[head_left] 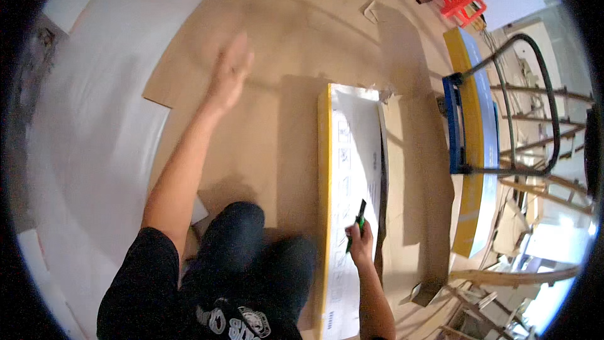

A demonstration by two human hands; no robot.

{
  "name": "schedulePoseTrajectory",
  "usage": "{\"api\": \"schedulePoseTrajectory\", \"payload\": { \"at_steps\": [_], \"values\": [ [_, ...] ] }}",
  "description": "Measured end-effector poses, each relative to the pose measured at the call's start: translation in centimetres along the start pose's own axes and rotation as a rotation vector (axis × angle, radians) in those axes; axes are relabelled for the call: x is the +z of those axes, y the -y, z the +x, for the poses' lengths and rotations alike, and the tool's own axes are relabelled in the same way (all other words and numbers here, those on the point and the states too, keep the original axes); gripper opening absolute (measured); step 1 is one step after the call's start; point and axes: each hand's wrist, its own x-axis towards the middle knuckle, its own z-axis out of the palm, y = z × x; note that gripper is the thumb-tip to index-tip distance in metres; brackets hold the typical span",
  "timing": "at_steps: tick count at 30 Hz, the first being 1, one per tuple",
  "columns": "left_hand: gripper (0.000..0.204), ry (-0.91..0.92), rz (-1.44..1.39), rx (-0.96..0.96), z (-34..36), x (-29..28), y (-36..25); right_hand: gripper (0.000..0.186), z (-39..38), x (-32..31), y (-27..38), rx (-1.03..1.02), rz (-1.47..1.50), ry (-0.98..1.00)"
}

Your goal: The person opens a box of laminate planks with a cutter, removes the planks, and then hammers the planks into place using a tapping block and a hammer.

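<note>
My right hand (360, 243) is closed round a slim green and black tool (360, 213), which looks like a utility knife. Its dark end points up and away from me. Beneath that hand lies a long, narrow box (355, 151), white on top with a yellow side, running away from me. My left hand (233, 72) reaches far forward to the left of the box, over brown cardboard sheeting (277, 44). Motion blurs this hand, but its fingers look stretched out with nothing visible in them. Whether it touches the sheeting I cannot tell.
A blue trolley (454, 126) with a dark curved handle stands at the right, beside another long yellow and pale box (467, 233). Wooden ladder-like frames (547, 182) lie beyond it. A red stool (462, 3) is at the far right. Whitish sheeting (107, 107) covers the left side.
</note>
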Motion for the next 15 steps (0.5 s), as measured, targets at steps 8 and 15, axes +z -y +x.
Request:
{"api": "schedulePoseTrajectory", "payload": {
  "at_steps": [8, 15],
  "values": [
    [0.070, 0.379, 0.814, -0.348, -5.2, 24.1, 20.3, 0.030, 36.0, -4.0, 4.7, -0.223, -0.415, -0.051],
    [0.066, 0.224, 0.837, -0.197, -1.7, 25.4, 21.3, 0.041, 51.6, -18.9, 10.7, -0.091, -0.604, -0.745]
  ]
}}
